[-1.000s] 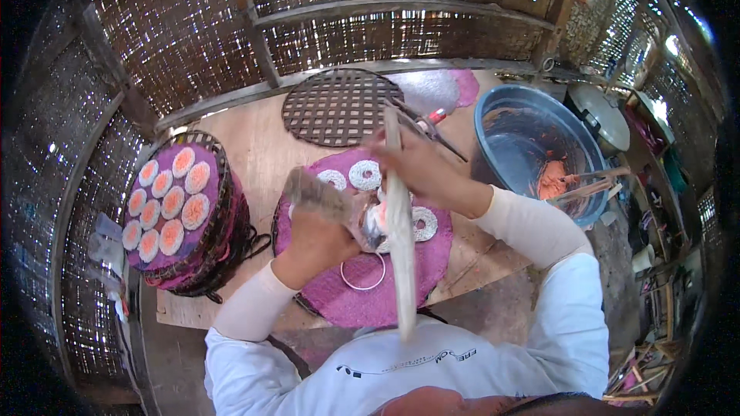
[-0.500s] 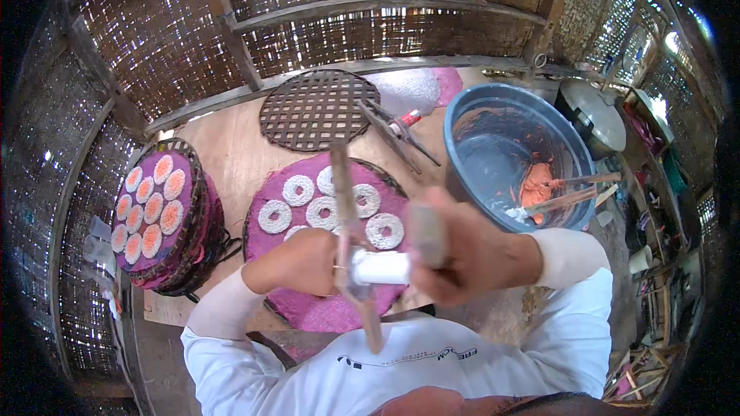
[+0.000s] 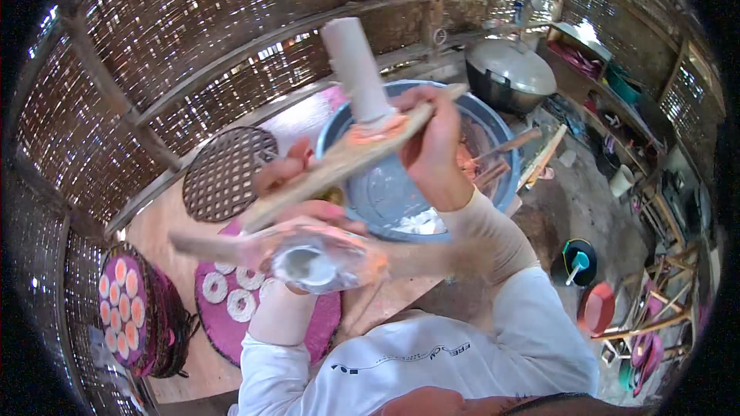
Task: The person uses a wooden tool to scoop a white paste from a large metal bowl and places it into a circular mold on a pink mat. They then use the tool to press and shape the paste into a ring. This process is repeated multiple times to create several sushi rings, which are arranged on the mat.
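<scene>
My right hand (image 3: 439,150) is closed round one end of a wooden crossbar (image 3: 339,166). A white cylindrical plunger (image 3: 358,69) stands up from that bar, with orange paste smeared at its base. Just below, my left hand (image 3: 284,175) is partly hidden behind the bar and grips the other part of the hand press, a short barrel (image 3: 304,263) with wooden side handles, blurred by motion. The barrel's open mouth shows pale inside, with orange smears around it. Under my left forearm, white dough rings (image 3: 241,304) lie on a round pink cloth-covered tray (image 3: 324,331).
A blue tub (image 3: 509,135) with orange paste and wooden paddles stands beyond my right hand. Stacked trays (image 3: 158,323) of orange-filled rings sit at the left. A woven lattice tray (image 3: 223,173) lies at the back. A lidded pot (image 3: 509,69) and a black bucket (image 3: 574,262) are rightward.
The press, held together before, is now in two parts, with the plunger out of the barrel. Both hands have risen toward the tub, and the view has turned right.
</scene>
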Demonstrator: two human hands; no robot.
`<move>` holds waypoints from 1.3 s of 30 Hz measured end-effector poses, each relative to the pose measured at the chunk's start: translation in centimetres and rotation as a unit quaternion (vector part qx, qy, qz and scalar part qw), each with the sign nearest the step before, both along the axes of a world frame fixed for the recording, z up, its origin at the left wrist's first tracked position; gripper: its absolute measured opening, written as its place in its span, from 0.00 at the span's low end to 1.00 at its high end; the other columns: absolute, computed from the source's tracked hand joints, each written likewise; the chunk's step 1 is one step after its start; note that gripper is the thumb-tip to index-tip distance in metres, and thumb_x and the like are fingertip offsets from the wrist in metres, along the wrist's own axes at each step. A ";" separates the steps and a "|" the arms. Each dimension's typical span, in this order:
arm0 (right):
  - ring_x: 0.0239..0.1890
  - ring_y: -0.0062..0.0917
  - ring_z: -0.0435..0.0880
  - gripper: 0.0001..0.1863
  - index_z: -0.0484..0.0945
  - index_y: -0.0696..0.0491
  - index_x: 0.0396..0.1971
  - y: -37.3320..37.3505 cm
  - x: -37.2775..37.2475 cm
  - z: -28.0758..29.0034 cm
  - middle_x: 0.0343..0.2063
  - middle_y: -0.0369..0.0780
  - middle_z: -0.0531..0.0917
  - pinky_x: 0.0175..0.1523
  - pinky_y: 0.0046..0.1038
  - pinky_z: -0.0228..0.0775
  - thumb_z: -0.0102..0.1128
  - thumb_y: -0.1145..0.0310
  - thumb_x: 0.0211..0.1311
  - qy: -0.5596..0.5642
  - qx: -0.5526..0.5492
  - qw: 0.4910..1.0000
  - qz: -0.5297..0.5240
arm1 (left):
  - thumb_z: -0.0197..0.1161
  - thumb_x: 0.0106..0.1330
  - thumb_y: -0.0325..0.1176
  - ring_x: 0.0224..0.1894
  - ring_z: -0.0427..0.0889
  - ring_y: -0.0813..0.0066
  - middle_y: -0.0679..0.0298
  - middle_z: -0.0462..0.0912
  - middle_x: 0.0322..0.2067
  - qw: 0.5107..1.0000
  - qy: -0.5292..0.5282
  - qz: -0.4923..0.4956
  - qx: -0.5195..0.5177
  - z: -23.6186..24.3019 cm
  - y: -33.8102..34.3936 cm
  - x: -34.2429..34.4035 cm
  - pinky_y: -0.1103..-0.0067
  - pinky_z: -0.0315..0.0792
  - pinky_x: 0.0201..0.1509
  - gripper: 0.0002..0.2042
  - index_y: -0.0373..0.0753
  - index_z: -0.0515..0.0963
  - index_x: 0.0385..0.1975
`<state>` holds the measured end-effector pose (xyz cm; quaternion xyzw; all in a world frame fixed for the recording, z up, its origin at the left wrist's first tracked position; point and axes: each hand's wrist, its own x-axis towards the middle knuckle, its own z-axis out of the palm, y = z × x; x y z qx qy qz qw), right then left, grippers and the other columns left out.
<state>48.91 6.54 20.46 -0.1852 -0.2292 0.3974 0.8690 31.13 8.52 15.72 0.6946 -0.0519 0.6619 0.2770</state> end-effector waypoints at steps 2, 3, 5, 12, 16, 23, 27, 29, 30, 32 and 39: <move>0.29 0.28 0.78 0.13 0.74 0.56 0.26 -2.0 1.0 0.0 0.27 0.44 0.80 0.44 0.32 0.68 0.48 0.61 0.54 -0.036 -0.055 0.984 0.163 | 0.58 0.56 0.39 0.42 0.74 0.60 0.57 0.72 0.37 0.987 -0.092 0.118 0.058 3.5 -1.3 2.5 0.68 0.71 0.49 0.16 0.32 0.73 0.36; 0.31 0.28 0.79 0.14 0.75 0.56 0.27 -2.6 2.7 -1.5 0.29 0.44 0.80 0.44 0.32 0.68 0.50 0.59 0.53 -0.285 -0.076 0.949 0.115 | 0.58 0.56 0.38 0.40 0.75 0.61 0.57 0.73 0.34 0.992 -0.092 0.091 -0.006 3.6 -1.4 2.6 0.68 0.71 0.48 0.14 0.32 0.73 0.35; 0.35 0.29 0.79 0.16 0.76 0.56 0.29 -3.8 7.2 -5.8 0.32 0.45 0.80 0.44 0.33 0.67 0.54 0.57 0.50 -0.711 -0.110 0.695 0.019 | 0.58 0.56 0.35 0.37 0.77 0.64 0.59 0.75 0.31 0.989 -0.093 -0.010 -0.113 3.4 0.1 1.6 0.69 0.72 0.47 0.12 0.32 0.74 0.34; 0.21 0.30 0.81 0.07 0.81 0.51 0.20 -7.3 9.7 -10.3 0.19 0.39 0.81 0.22 0.34 0.66 0.54 0.69 0.45 -0.950 -0.256 0.179 0.004 | 0.54 0.59 0.38 0.47 0.74 0.66 0.56 0.73 0.44 0.984 0.112 0.104 -0.093 -2.8 5.3 5.0 0.71 0.69 0.52 0.18 0.33 0.68 0.45; 0.23 0.30 0.81 0.06 0.81 0.51 0.20 -5.7 9.1 -8.4 0.19 0.40 0.81 0.22 0.34 0.67 0.55 0.69 0.44 -0.951 -0.252 0.170 0.046 | 0.52 0.61 0.44 0.49 0.73 0.67 0.56 0.70 0.49 0.912 0.056 -0.184 -0.361 -6.5 5.5 8.1 0.71 0.68 0.54 0.23 0.33 0.66 0.50; 0.23 0.30 0.81 0.04 0.79 0.52 0.17 -6.4 10.3 -5.1 0.19 0.42 0.81 0.22 0.33 0.68 0.56 0.71 0.42 -0.963 -0.189 0.173 0.081 | 0.54 0.61 0.44 0.51 0.70 0.68 0.58 0.68 0.51 0.762 0.010 -0.396 -0.512 -7.3 5.4 8.9 0.73 0.65 0.56 0.24 0.37 0.63 0.54; 0.18 0.31 0.78 0.04 0.77 0.46 0.24 -8.7 12.0 -0.9 0.14 0.38 0.77 0.22 0.35 0.64 0.55 0.64 0.49 -0.944 -0.235 0.227 0.047 | 0.65 0.51 0.30 0.47 0.72 0.71 0.60 0.71 0.46 0.936 0.229 -0.056 -0.261 -9.4 6.6 9.1 0.76 0.67 0.53 0.24 0.37 0.67 0.49; 0.18 0.33 0.77 0.05 0.75 0.46 0.25 -10.2 12.1 1.6 0.14 0.38 0.76 0.22 0.33 0.63 0.56 0.62 0.50 -0.925 -0.280 0.257 0.025 | 0.68 0.46 0.28 0.45 0.73 0.72 0.60 0.72 0.42 0.940 0.249 0.057 -0.227 -11.0 7.3 8.9 0.78 0.68 0.50 0.23 0.37 0.70 0.45; 0.18 0.33 0.77 0.05 0.74 0.46 0.26 -10.8 12.5 2.1 0.14 0.39 0.76 0.21 0.34 0.64 0.56 0.63 0.50 -0.917 -0.272 0.291 0.003 | 0.70 0.43 0.28 0.42 0.73 0.72 0.61 0.72 0.40 0.946 0.243 0.084 -0.199 -9.8 7.2 9.3 0.78 0.68 0.47 0.23 0.37 0.71 0.42; 0.19 0.34 0.77 0.06 0.72 0.48 0.28 -12.2 13.2 2.8 0.15 0.40 0.76 0.21 0.34 0.65 0.56 0.65 0.50 -0.898 -0.252 0.358 -0.042 | 0.72 0.38 0.30 0.37 0.73 0.72 0.62 0.71 0.35 0.952 0.228 0.142 -0.149 -7.6 6.7 10.0 0.77 0.68 0.43 0.22 0.38 0.73 0.37; 0.20 0.36 0.76 0.06 0.73 0.47 0.27 -14.8 12.9 2.8 0.17 0.40 0.76 0.22 0.34 0.65 0.55 0.63 0.52 -0.857 -0.294 0.413 -0.095 | 0.70 0.39 0.38 0.42 0.71 0.65 0.60 0.73 0.37 0.900 0.313 0.303 -0.014 -5.4 5.7 9.8 0.71 0.64 0.46 0.25 0.41 0.72 0.40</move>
